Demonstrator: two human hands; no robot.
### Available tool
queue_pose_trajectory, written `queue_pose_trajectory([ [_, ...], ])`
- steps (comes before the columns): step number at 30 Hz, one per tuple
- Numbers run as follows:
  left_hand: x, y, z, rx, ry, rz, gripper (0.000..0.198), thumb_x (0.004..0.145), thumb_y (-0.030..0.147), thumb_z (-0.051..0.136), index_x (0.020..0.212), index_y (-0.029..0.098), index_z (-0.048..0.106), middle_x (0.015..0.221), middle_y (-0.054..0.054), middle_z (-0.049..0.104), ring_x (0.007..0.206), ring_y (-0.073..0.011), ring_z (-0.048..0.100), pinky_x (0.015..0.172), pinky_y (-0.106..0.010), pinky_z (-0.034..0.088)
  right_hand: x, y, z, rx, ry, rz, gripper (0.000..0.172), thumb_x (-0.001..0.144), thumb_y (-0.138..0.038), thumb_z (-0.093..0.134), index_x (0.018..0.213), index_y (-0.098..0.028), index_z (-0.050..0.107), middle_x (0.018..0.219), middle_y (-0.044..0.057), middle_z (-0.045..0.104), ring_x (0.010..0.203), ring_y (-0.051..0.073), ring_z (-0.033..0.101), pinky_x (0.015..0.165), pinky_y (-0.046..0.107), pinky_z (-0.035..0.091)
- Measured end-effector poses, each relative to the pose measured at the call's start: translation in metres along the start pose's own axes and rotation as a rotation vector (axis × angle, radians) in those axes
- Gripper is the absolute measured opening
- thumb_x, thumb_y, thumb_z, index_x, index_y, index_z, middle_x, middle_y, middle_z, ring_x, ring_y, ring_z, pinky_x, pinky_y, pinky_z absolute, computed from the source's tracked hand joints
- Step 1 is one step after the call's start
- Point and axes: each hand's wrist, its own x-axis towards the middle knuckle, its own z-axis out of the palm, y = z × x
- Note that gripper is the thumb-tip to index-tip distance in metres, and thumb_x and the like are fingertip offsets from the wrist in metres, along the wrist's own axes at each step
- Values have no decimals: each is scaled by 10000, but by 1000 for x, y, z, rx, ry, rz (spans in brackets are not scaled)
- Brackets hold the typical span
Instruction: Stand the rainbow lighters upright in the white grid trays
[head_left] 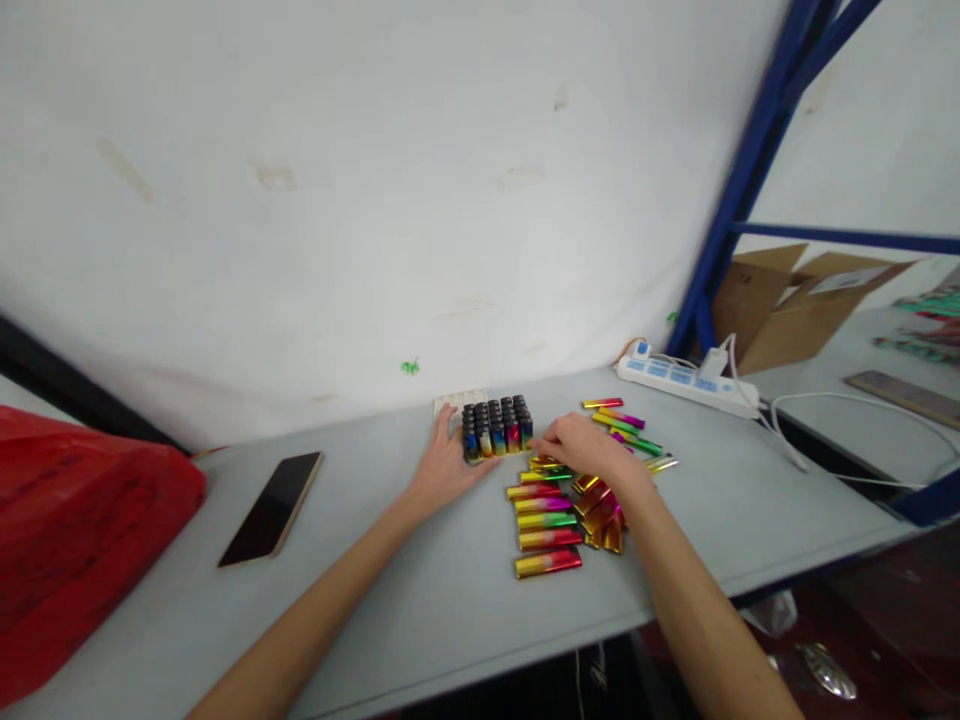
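A small white tray (448,404) at the back of the grey table holds a block of upright lighters (496,427) with black tops and rainbow bodies. My left hand (444,463) rests flat against the block's left side, fingers apart. My right hand (587,449) hovers over a row of shiny rainbow-coloured metal sleeves (546,518) lying flat on the table, its fingers curled down onto the top ones. Whether they pinch a sleeve is hidden. More sleeves (622,420) lie scattered behind that hand, and a small heap (600,515) sits beneath my wrist.
A dark phone (271,507) lies left of my arm. A red plastic bag (75,540) fills the left edge. A white power strip (686,380) with cables lies back right, beside a blue rack post (742,170) and an open cardboard box (787,300). A white wall stands behind.
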Motion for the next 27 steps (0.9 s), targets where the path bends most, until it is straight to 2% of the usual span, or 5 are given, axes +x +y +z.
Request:
queue_pose_trajectory([
  [7,22,8,12,-29,2,-11,767,1105,744,910,1705,289,765,1750,-145,752,1942,-505,241,1606,-721,305,6,5,8,140,41,-105,732,1224,-743,741,740,-221,911,683,115,814,681,242,708,722,356,506],
  [9,29,8,17,-49,15,2,772,1097,745,916,1701,288,767,1741,-139,761,1932,-496,272,1604,-711,313,8,6,10,156,39,-115,739,1213,-764,747,730,-227,908,654,101,794,676,237,700,709,350,497],
  [16,50,8,36,-80,28,16,733,1095,763,904,1637,283,791,1698,-170,787,1876,-472,386,1556,-712,354,11,6,14,151,4,-110,546,1242,-415,744,756,-240,921,701,73,818,716,236,730,759,338,503],
  [23,57,6,46,-87,72,-77,955,1037,834,924,1744,249,661,1859,-233,643,1795,-482,531,1503,-653,445,7,2,11,177,-7,-128,320,1233,-306,735,1080,-225,1003,1035,95,973,926,278,867,893,328,578],
  [27,58,7,47,-93,90,-85,938,1025,829,940,1710,253,661,1779,-222,693,1689,-481,636,1469,-639,501,5,-1,8,180,-18,-104,291,1242,-295,730,1198,-213,1006,1171,124,996,1045,302,911,952,337,609],
])
